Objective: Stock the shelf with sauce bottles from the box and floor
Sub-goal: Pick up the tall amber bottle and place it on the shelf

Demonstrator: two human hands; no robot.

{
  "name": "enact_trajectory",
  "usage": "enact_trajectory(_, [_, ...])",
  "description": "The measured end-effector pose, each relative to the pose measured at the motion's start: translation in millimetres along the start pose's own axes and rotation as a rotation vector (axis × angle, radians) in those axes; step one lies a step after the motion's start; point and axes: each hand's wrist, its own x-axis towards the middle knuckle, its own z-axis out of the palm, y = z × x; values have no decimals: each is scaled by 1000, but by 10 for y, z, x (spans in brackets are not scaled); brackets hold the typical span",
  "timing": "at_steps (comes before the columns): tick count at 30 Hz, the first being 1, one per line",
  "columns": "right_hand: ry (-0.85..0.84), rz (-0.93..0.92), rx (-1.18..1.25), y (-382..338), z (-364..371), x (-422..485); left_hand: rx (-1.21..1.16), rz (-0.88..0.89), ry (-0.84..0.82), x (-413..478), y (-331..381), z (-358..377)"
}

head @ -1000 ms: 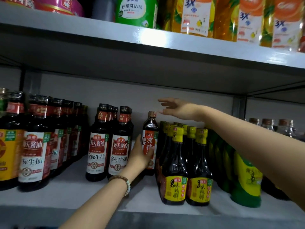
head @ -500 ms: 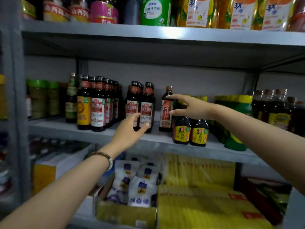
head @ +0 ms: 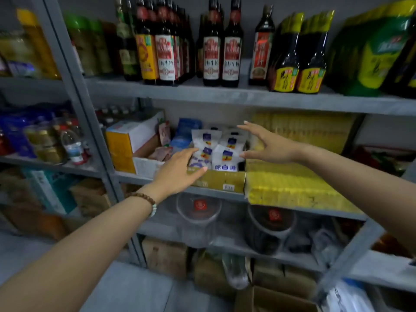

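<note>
Hovering outstretched: left hand [head: 177, 172], right hand [head: 272, 146]; both splayed, grip released, nothing held.

The person is holding both hands out, empty: the left hand [head: 177, 171] with fingers straight, the right hand [head: 270, 146] with fingers spread. White bags [head: 221, 152] are sitting between the two sets of fingertips, in a cardboard box [head: 225, 181] by the left thumb. Yellow packs [head: 292, 188] are lying below the right fingers. Well above both hands, dark sauce bottles [head: 211, 43] are standing upright on the grey shelf [head: 247, 97], a lone red-labelled bottle [head: 262, 45] roughly over the right fingertips.
</note>
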Motion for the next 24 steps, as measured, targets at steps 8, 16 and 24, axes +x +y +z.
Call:
enact_trajectory(8, [-57,206,156,192,1603,-78,-31,-55,-296,-489,-984,758])
enact_trajectory(16, [-241,520,195,544,3627,-417,14,-92,-661,-1190,-2026,1901])
enact_trajectory(24, [-490,871,406,1220,5591,-944,79,-216,-1004,-2025,-2822,3429])
